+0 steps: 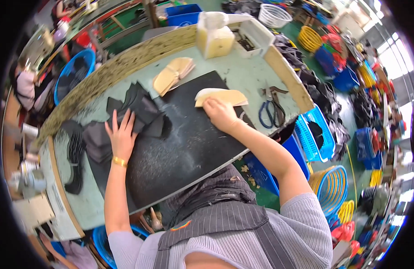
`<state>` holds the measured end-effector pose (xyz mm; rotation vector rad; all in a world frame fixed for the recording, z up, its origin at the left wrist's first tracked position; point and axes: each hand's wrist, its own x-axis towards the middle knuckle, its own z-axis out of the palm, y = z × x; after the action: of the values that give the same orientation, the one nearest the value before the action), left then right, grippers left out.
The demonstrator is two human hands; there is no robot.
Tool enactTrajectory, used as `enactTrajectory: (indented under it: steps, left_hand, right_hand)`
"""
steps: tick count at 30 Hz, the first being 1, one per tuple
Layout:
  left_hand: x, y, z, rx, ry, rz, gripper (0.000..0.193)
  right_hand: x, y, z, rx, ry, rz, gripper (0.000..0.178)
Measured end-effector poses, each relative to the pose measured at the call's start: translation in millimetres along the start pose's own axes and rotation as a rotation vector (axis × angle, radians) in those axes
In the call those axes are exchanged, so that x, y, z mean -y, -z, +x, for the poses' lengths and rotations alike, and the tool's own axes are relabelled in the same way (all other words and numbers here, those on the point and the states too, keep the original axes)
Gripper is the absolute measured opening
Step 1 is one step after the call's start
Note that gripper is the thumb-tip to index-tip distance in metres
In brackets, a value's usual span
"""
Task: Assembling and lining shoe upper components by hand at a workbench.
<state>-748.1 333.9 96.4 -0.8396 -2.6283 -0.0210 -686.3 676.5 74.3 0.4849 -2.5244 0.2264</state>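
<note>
My left hand [121, 136] lies with its fingers spread on a loose pile of black cut pieces [142, 110], at the left of a dark work board [184, 148]. At the board's far right, my right hand [219, 114] grips the near edge of a small stack of beige cut pieces [229, 96]; its fingertips are partly hidden. A second beige bundle [171, 76], which looks tied round the middle, rests beyond the board. Curved black pieces [74, 152] lie in a stack at the far left.
Blue-handled scissors [267, 112] and a dark-handled cutting tool [277, 105] lie right of the board. A jug of yellowish contents [214, 38] and a white bin [249, 38] stand at the back. Raised wooden edging [104, 67] borders the table. A blue basket [314, 134] sits at its right.
</note>
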Motion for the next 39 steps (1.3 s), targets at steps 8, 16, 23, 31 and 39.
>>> enactTrajectory:
  steps: [8,16,23,31,39]
  left_hand:
    - [-63,50,-5,0.002,-0.248,-0.138,0.042]
    - [-152,62,-66,0.248,-0.142,-0.367,0.043]
    - [-132,84,5,0.091,0.181,-0.741,0.011]
    - [-198,35,96,0.033,0.017,-1.018,0.046]
    - [-214,3,110,0.369,-0.307,-0.702,0.052]
  right_hand:
    - [-18,30,-2,0.278,-0.006,0.014,0.021]
    - [-39,8,20,0.291,-0.183,0.387,0.009]
    - [-24,-14,7,0.197,-0.367,0.917,0.012]
    - [-24,-5,12,-0.012,-0.762,1.319,0.019]
    - [-49,27,13,-0.975,-1.201,1.949,0.014]
